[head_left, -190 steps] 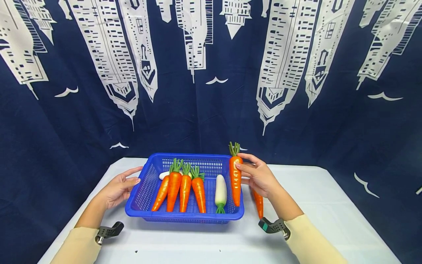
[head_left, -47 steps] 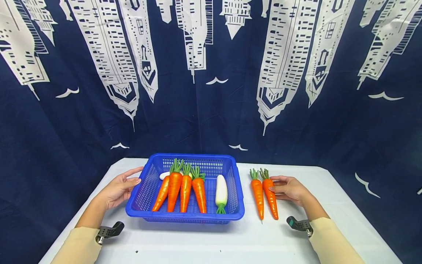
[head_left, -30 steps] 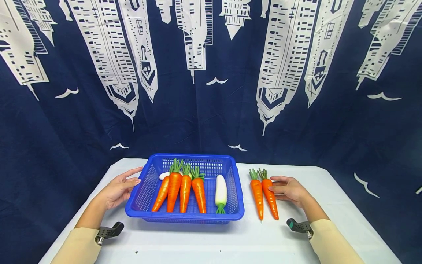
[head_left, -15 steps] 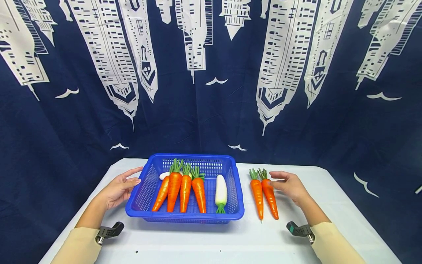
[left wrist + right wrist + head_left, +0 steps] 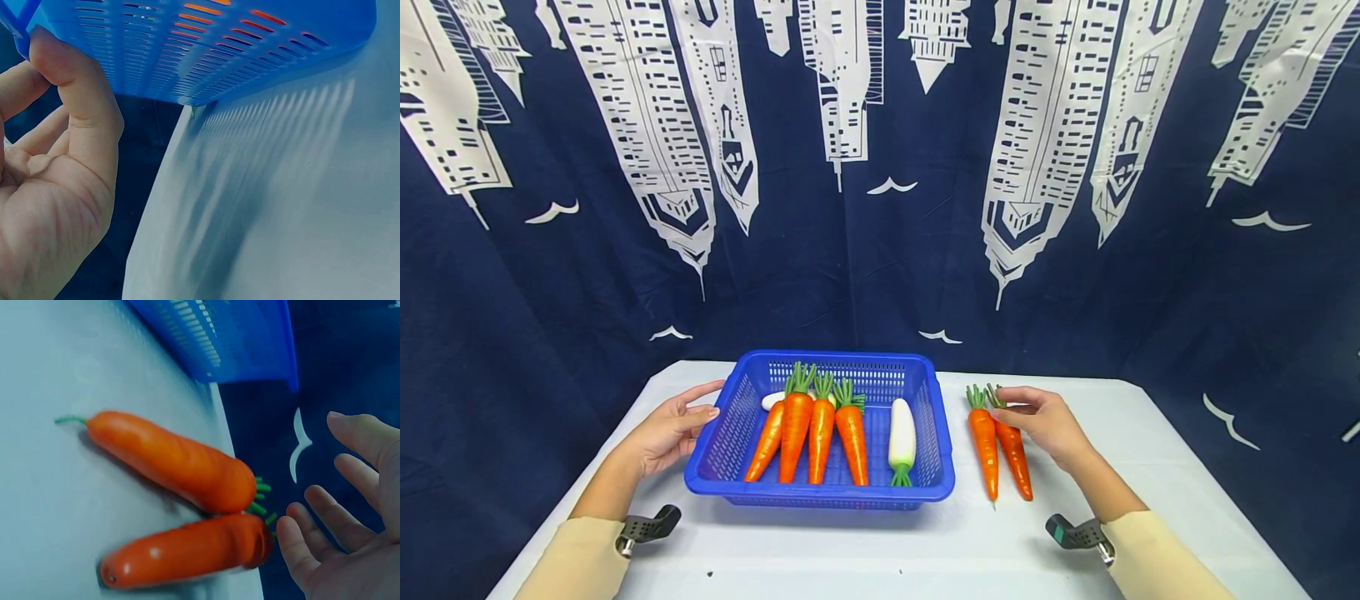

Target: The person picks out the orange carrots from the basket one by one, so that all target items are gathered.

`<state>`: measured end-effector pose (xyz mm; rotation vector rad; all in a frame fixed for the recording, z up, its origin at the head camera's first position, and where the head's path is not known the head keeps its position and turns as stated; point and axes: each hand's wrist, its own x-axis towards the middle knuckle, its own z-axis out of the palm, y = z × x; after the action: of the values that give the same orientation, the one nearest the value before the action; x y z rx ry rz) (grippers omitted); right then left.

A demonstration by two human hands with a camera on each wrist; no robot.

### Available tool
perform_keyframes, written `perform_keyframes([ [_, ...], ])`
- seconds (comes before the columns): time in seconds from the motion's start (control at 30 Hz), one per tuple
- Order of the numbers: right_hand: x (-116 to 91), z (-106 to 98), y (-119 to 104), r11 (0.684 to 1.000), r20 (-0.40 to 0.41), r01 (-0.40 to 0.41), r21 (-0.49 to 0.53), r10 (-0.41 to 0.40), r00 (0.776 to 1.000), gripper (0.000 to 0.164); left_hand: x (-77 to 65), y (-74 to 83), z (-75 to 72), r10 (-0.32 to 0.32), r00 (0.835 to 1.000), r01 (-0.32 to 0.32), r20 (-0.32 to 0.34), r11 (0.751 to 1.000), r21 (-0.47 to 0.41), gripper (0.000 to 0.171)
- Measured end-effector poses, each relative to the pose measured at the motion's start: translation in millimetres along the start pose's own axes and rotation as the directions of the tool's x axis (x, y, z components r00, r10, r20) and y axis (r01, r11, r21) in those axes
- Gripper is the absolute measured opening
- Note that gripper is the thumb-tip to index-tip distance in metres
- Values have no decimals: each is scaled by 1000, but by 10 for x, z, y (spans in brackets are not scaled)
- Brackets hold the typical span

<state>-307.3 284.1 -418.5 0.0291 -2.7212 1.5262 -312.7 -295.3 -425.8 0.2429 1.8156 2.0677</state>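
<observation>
My left hand (image 5: 666,429) pinches the left rim of a blue plastic basket (image 5: 820,492); its thumb (image 5: 78,94) presses on the rim in the left wrist view. Inside the basket lie several orange carrots (image 5: 796,433) with green stems, and a white radish (image 5: 901,433) at the right. Two more carrots lie side by side on the table right of the basket: a left carrot (image 5: 982,442) and a right carrot (image 5: 1015,458). Over their tops hovers my right hand (image 5: 1048,421), fingers spread and holding nothing. In the right wrist view a gap separates its fingertips from the carrots.
Another white radish (image 5: 771,401) is mostly hidden behind the carrots in the basket. The white table (image 5: 820,558) ends at a dark blue curtain (image 5: 865,275) with white building prints. Each wrist wears a black camera band, such as the right one (image 5: 1075,532).
Earlier my right hand carried a carrot from above the basket's right side to the table, beside the other. It has since let go, lifted and moved left over both. My left hand stays put.
</observation>
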Motion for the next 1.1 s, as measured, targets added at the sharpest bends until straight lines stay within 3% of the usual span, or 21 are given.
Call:
perform_keyframes([
  [0.43, -39, 232, -214, 995, 32, 75, 59, -77, 997, 44, 8, 14, 3, -3, 1000, 3, 1, 1000, 5, 73],
  [0.77, -158, 447, -512, 963, -3, 216, 163, -219, 976, 41, -21, -2, 1, -9, 1000, 9, -12, 1000, 17, 72],
  [1.1, -170, 625, -746, 935, 114, 212, 283, -252, 961, 44, -23, 4, 14, -14, 1000, 14, -19, 1000, 19, 73],
])
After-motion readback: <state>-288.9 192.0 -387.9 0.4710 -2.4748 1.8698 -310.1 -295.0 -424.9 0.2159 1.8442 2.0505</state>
